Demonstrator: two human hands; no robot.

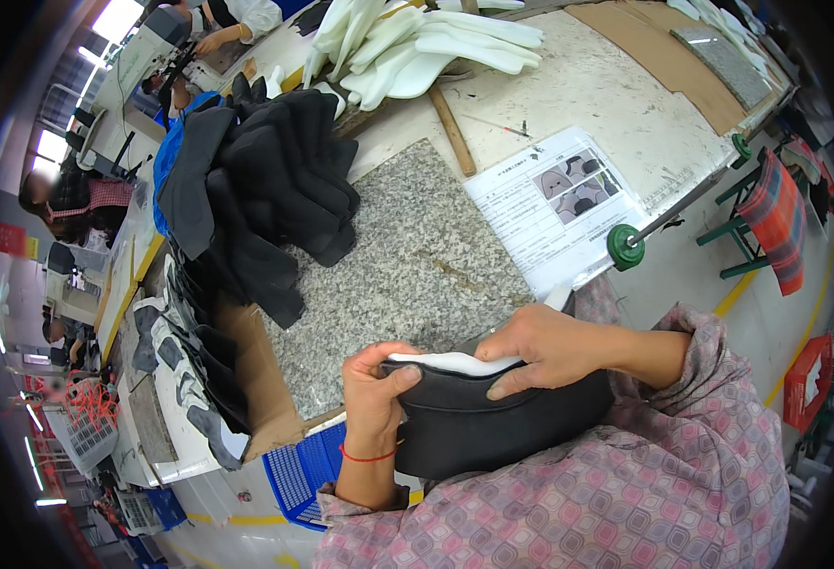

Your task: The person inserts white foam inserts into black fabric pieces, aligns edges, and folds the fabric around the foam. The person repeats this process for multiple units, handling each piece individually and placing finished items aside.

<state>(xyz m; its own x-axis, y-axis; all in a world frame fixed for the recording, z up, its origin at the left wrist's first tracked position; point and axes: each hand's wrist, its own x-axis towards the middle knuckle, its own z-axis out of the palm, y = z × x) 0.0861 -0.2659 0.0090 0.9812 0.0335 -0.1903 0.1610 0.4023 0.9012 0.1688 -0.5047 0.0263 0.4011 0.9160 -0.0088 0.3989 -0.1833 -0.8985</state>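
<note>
A black leather-like boot upper (497,431) is held in front of my body, close to the near edge of the bench. White foam padding (462,363) shows along its top edge, tucked inside the black layer. My left hand (374,394) pinches the left end of that edge between thumb and fingers. On the other side my right hand (551,349) grips the edge, with its thumb on the black face and the fingers over the foam. Beyond both hands lies a speckled grey stone slab (417,237).
Left of the slab lies a heap of black cut pieces (265,171), with more black and grey pieces (194,360) nearer. White foam pieces (421,47) are piled at the back, beside a wooden handle (452,131). A printed sheet (549,213) lies right. Below left is a blue basket (293,479).
</note>
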